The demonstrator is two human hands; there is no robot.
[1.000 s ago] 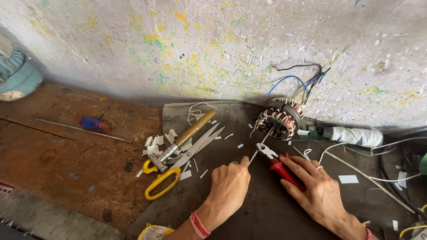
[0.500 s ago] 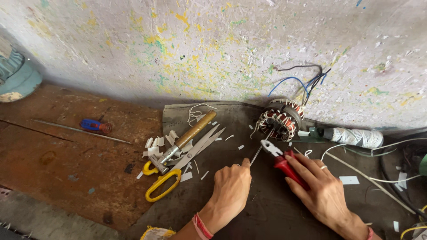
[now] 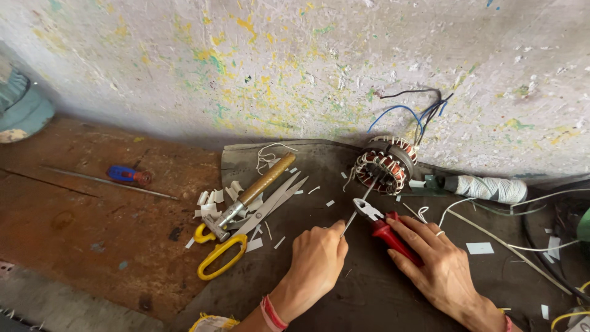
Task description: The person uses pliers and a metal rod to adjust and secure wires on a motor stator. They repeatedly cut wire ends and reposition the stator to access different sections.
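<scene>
On the dark mat [image 3: 319, 307], the left hand [image 3: 316, 264] pinches a thin wire [image 3: 355, 209]; the right hand [image 3: 439, 267] grips red pliers [image 3: 384, 227] beside the motor coil [image 3: 384, 166].

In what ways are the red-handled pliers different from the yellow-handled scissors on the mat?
The red-handled pliers lie under the right hand, while the yellow-handled scissors lie untouched, left of the left hand. The pliers have short, stubby jaws; the scissors have long, thin blades. The pliers' jaws grip a thin wire that the left hand also pinches; the scissors' blades are nearly closed, beside a small hammer. Both rest on the dark mat.
</scene>
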